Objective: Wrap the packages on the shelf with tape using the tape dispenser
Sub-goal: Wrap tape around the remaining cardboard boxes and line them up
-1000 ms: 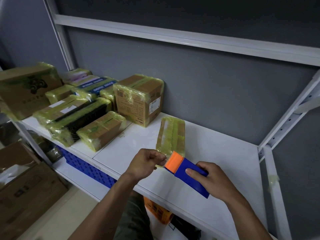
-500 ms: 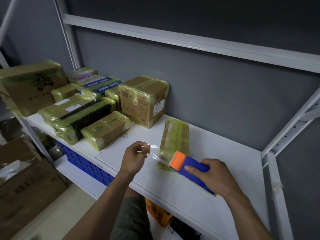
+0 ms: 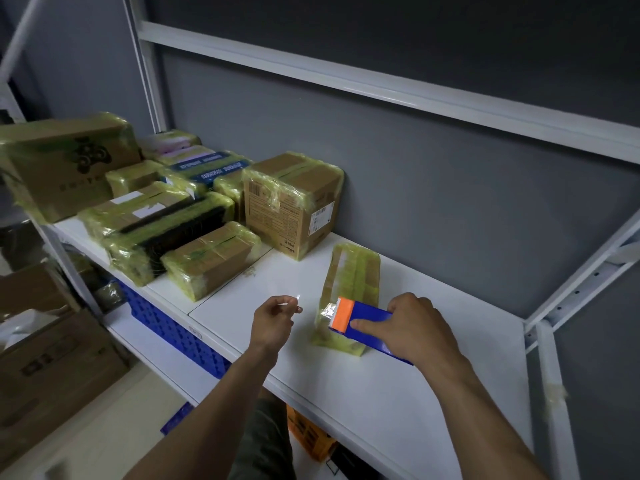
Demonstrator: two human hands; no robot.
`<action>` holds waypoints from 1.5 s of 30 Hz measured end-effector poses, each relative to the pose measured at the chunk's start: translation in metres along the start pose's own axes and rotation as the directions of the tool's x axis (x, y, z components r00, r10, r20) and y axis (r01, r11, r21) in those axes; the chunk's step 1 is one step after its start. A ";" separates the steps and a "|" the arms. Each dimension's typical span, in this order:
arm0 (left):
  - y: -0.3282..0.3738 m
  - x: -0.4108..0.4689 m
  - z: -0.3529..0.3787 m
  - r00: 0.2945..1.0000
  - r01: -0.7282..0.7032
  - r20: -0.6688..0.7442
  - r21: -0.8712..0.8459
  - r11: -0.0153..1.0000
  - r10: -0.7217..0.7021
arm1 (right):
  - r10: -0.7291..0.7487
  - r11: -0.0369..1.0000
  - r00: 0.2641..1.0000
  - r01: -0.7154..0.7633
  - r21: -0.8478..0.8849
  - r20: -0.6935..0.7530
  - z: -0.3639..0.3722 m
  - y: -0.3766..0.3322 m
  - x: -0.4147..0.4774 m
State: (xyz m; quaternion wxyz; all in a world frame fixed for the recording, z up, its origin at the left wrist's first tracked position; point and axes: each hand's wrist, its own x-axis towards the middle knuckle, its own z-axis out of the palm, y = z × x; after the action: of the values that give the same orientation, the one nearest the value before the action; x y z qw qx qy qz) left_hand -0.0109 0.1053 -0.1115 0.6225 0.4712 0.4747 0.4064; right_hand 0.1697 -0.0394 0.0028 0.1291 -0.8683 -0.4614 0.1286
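Nothing can be read for certain. The big box point(image 3: 65, 168) at ten o'clock bears a dark round logo over a blurred row of characters. At its three o'clock, a package point(image 3: 211, 168) has blue strips with white lettering, too small to read. The cube box point(image 3: 291, 206) near centre shows a barcode, fine print and a white barcode sticker, all illegible. The carton point(image 3: 52, 358) at eight o'clock has blurred dark marks.

The person has bare forearms point(image 3: 221, 403) and wears dark olive-green trousers point(image 3: 265, 441).
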 end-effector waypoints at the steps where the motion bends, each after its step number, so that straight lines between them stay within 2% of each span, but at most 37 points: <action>1: -0.002 0.002 0.003 1.000 -0.004 -0.003 0.000 1.000 0.004 | 0.010 1.000 1.000 -0.010 -0.016 0.004 0.000 0.000 0.002; 11: -0.021 0.010 0.033 0.998 0.029 0.057 0.011 1.000 -0.030 | 0.066 0.996 0.997 -0.064 -0.064 0.043 0.000 -0.001 0.013; 14: -0.023 0.009 0.030 0.999 0.051 0.010 0.063 0.997 -0.052 | 0.075 0.996 0.996 -0.072 -0.060 0.051 -0.001 0.001 0.014; 17: -0.027 0.007 0.024 0.995 -0.101 -0.018 0.078 0.992 0.103 | 0.076 0.996 0.995 -0.074 -0.041 0.060 0.000 0.004 0.014; 19: -0.027 -0.001 0.026 0.984 -0.171 0.070 0.076 0.982 0.166 | 0.076 0.997 0.995 -0.073 -0.040 0.064 0.000 0.005 0.014; 22: -0.030 -0.017 0.030 0.954 -0.184 0.246 0.034 0.982 0.170 | 0.076 0.996 0.995 -0.073 -0.047 0.063 0.001 0.006 0.015; 27: -0.036 -0.018 0.025 0.925 -0.248 0.307 0.038 0.968 0.225 | 0.067 0.995 0.996 -0.062 -0.079 0.054 -0.001 0.008 0.013; 30: -0.032 -0.010 0.016 0.880 -0.301 0.390 0.012 0.954 0.273 | 0.078 0.996 0.995 -0.075 -0.051 0.063 -0.002 0.015 0.013; 32: -0.025 -0.002 0.009 0.816 -0.417 0.462 0.058 0.907 0.346 | 0.081 0.996 0.995 -0.079 -0.032 0.065 -0.003 0.020 0.012; 35: -0.010 0.013 0.005 0.671 -0.674 0.571 0.203 0.710 0.474 | 0.073 0.997 0.995 -0.071 -0.030 0.064 -0.002 0.025 0.011; 39: 0.000 0.022 0.006 0.522 -0.815 0.684 0.223 0.535 0.510 | 0.074 0.997 0.996 -0.073 -0.014 0.047 0.000 0.029 0.008; 41: 0.002 0.023 0.007 0.492 -0.854 0.695 0.271 0.444 0.523 | 0.065 0.998 0.997 -0.065 -0.001 0.034 0.000 0.031 0.006; 45: 0.002 0.025 0.008 0.487 -0.872 0.682 0.343 0.349 0.546 | 0.044 0.999 0.999 -0.044 0.017 -0.003 -0.001 0.032 0.002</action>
State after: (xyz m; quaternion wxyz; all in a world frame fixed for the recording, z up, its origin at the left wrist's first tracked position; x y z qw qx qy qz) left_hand 0.0025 0.1280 -0.1134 0.2525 0.8975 0.1598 0.3243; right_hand 0.1961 -0.0550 -0.0080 0.1344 -0.8773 -0.4409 0.1336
